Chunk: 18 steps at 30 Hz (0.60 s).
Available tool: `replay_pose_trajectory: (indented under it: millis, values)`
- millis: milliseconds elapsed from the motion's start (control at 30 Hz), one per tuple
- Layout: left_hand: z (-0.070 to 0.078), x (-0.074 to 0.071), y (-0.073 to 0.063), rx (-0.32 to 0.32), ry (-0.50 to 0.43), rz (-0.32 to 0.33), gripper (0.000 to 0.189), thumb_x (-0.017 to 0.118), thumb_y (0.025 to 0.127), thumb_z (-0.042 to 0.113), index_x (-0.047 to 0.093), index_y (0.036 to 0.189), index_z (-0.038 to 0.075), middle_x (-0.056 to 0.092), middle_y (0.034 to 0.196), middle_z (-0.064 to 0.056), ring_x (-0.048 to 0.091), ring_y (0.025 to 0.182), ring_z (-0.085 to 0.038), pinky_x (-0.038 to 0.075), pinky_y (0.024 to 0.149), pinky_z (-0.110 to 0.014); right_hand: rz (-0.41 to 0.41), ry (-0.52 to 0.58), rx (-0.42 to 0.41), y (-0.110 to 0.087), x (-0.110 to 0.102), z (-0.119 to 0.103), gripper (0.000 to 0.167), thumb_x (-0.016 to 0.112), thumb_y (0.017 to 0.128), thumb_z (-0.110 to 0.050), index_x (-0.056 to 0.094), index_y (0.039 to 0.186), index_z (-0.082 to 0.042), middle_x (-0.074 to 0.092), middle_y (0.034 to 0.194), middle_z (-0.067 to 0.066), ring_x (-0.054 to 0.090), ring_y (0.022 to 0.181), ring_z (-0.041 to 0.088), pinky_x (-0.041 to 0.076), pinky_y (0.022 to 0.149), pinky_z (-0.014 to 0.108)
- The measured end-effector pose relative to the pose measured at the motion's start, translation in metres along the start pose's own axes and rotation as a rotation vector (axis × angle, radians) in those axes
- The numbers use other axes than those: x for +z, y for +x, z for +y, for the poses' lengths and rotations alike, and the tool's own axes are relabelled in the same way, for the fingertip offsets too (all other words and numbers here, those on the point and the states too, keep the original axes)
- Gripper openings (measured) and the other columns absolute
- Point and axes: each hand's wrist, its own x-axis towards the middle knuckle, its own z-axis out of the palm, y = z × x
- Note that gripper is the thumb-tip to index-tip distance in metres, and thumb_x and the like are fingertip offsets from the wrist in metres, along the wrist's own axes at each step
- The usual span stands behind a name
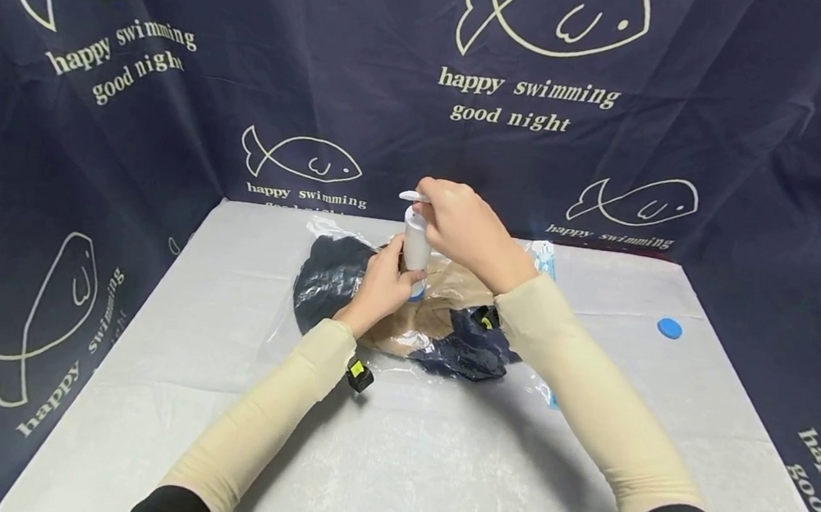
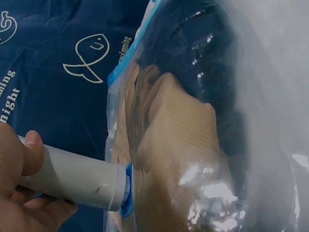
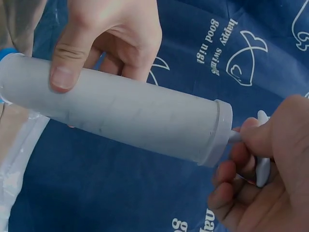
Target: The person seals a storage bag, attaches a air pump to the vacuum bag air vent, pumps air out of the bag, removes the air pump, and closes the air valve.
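Note:
A white hand pump (image 1: 416, 244) stands upright on the blue valve (image 2: 126, 191) of a clear vacuum storage bag (image 2: 174, 145). Dark and tan cloth (image 1: 441, 325) lies folded inside the bag. My left hand (image 1: 382, 285) grips the pump's barrel near its lower end, thumb on one side and fingers round the other. Above it, my right hand (image 1: 462, 221) holds the pump's white handle (image 3: 263, 150), fingers curled round it and the rod. Only a short length of rod shows between handle and barrel in the right wrist view.
A round blue cap (image 1: 669, 328) lies at the right of the white-covered table (image 1: 390, 468). Dark blue curtains (image 1: 413, 75) with fish drawings rise behind and beside the table. The bag's blue zip edge (image 2: 133, 46) shows in the left wrist view.

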Motion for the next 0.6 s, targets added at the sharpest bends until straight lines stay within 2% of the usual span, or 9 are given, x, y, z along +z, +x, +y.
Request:
replay_pose_trajectory:
  millis: [133,300,467,600]
  values:
    - [-0.0002,-0.0021,-0.0011,-0.01,-0.01,0.0,0.049,0.077,0.09,0.01,0.054,0.133,0.003,0.072,0.114,-0.019,0.07,0.103,-0.032,0.057,0.091,-0.045,-0.046,-0.065,0.012,0.0019,0.003,-0.004,0.011,0.052,0.105,-0.008,0.055,0.097,-0.002,0.057,0.085,0.012,0.056,0.073,0.026,0.053,0.064,0.038]
    - [-0.0012,-0.0028,-0.0026,-0.008,-0.011,0.005,0.045,0.076,0.09,0.01,0.055,0.13,0.002,0.072,0.108,-0.018,0.069,0.093,-0.029,0.057,0.083,-0.043,0.008,-0.089,-0.081,0.0006,0.0088,-0.0017,0.014,0.049,0.108,-0.011,0.054,0.098,-0.001,0.049,0.085,0.012,0.048,0.07,0.024,0.049,0.061,0.035]
    - [-0.0023,-0.0029,-0.0036,-0.008,-0.021,0.002,0.045,0.076,0.091,0.009,0.055,0.129,0.002,0.072,0.11,-0.018,0.07,0.096,-0.029,0.058,0.084,-0.043,0.003,-0.042,-0.114,0.0012,0.0089,0.0017,0.022,0.048,0.11,-0.019,0.053,0.095,-0.004,0.051,0.085,0.009,0.05,0.074,0.024,0.05,0.069,0.037]
    - [-0.0029,-0.0014,-0.0024,0.0,-0.028,0.002,0.046,0.076,0.09,0.008,0.054,0.131,0.002,0.072,0.11,-0.018,0.07,0.097,-0.029,0.059,0.085,-0.043,-0.011,0.032,-0.115,0.0022,0.0065,0.0047,0.021,0.053,0.108,-0.019,0.053,0.092,-0.005,0.053,0.082,0.008,0.051,0.074,0.024,0.049,0.07,0.035]
